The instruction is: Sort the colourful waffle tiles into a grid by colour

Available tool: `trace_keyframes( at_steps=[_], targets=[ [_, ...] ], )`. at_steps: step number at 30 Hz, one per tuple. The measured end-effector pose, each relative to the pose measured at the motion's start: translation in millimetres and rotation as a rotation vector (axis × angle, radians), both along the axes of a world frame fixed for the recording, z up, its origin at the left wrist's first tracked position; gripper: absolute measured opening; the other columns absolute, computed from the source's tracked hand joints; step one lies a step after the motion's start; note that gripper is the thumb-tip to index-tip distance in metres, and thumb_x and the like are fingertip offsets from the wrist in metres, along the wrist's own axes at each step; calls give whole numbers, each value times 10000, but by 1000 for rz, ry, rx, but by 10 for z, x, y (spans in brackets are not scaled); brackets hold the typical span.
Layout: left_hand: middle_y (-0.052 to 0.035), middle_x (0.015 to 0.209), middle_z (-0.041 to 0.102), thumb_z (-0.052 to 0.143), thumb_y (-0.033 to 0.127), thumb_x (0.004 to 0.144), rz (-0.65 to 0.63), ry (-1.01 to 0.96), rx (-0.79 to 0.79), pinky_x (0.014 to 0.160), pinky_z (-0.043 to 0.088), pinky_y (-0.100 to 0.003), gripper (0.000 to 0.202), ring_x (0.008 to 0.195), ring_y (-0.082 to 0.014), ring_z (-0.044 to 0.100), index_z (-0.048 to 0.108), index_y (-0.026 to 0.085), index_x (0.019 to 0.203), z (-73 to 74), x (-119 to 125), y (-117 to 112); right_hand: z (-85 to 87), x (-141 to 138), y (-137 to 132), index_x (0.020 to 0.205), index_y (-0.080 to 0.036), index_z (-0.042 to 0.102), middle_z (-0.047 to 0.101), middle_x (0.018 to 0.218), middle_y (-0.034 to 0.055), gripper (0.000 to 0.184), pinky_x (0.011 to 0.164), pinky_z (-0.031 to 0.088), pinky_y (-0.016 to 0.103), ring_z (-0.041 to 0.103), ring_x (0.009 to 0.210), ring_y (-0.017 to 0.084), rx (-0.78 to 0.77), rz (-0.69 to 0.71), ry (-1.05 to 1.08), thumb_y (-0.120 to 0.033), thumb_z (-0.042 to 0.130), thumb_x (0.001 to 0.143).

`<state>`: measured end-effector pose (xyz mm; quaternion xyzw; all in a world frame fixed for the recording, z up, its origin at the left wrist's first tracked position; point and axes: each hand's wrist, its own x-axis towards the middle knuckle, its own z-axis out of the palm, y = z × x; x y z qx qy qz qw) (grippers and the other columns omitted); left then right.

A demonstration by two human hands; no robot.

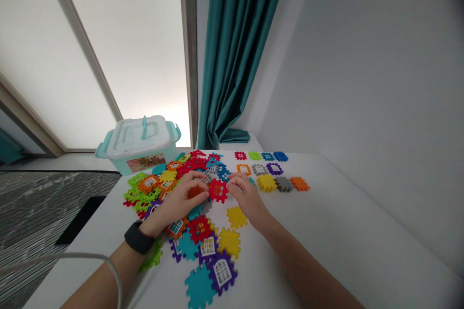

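Under left fingers [194, 177], half-hidden orange tile [195, 192]

Left hand [177, 201] curled over orange tile [195, 192]; right hand [246, 198] just beside red tile [218, 190]; loose plastic tiles [199, 231] spread around; lidded box [137, 142] behind.

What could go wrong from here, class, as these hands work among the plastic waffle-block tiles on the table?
The left hand presses into overlapping tiles, so shifting one might drag its neighbours along. The lime green tiles lie close to the left edge of the table, where a nudge could knock them off. A white cable loops beside the left forearm and might catch on tiles if the arm sweeps across.
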<state>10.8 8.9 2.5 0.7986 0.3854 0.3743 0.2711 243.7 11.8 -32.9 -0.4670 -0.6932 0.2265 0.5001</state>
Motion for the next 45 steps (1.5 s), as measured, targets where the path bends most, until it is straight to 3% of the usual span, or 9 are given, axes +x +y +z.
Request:
trace_keyframes(
  at_steps=[7,12,18,29,33,37,40,43,45],
  targets=[
    [-73,1240,610,617,361,953,27,19,3,1113,448,-505,173,1177,-251,601,698,238,862,-33,-2,15,33,-11,-9,813,-233,647,620,1069,62,194,975,483,406,609,1078,234,63,-8,-21,-348,579,953],
    [-85,1186,639,498,410,1011,60,0,-8,1087,480,-463,305,1141,-245,613,721,227,912,2,-17,2,172,-47,-132,934,-251,655,568,1153,92,88,1031,475,478,563,1181,271,301,-80,-114,-269,575,966],
    [-81,1239,638,514,410,1003,-14,30,26,1087,488,-448,273,1183,-250,606,737,253,1019,30,-25,-21,251,-41,-233,1032,-264,635,548,1171,94,126,1065,475,512,543,1238,284,537,-18,-264,-176,568,972],
    [-90,1242,635,586,385,966,-45,-10,-5,1084,485,-449,188,1186,-246,614,692,249,1040,4,-24,6,197,-22,-197,1087,-292,656,576,1163,89,170,1060,492,531,564,1221,288,565,13,-293,-199,574,971],
    [-95,1269,588,671,403,905,36,45,113,1093,464,-480,247,1226,-269,567,659,250,1097,-25,-36,27,199,-14,-189,1106,-282,631,578,1232,102,165,1078,483,524,559,1246,284,498,46,-317,-214,564,972],
    [-125,1317,542,740,422,839,150,156,380,1067,446,-515,363,1234,-324,530,666,231,1138,-63,-61,48,220,-37,-194,1135,-261,603,578,1291,118,194,1079,479,515,549,1269,282,436,57,-282,-214,552,955],
    [-130,1307,554,740,436,831,201,236,535,1025,444,-529,408,1190,-341,540,668,239,1181,-60,-87,48,233,-55,-194,1250,-263,559,590,1310,120,316,1087,470,523,548,1272,282,419,89,-286,-214,564,939],
    [-129,1300,564,726,440,840,230,301,603,994,447,-524,423,1161,-341,547,662,253,1213,-44,-106,39,225,-54,-181,1360,-260,495,590,1340,123,444,1105,459,529,540,1286,283,426,122,-325,-248,606,930],
    [-134,1296,566,715,443,856,240,337,627,990,448,-517,409,1157,-337,547,663,244,1210,-35,-107,33,209,-49,-168,1358,-256,504,598,1339,120,437,1109,461,521,542,1284,278,450,128,-355,-244,613,935]
  ],
)
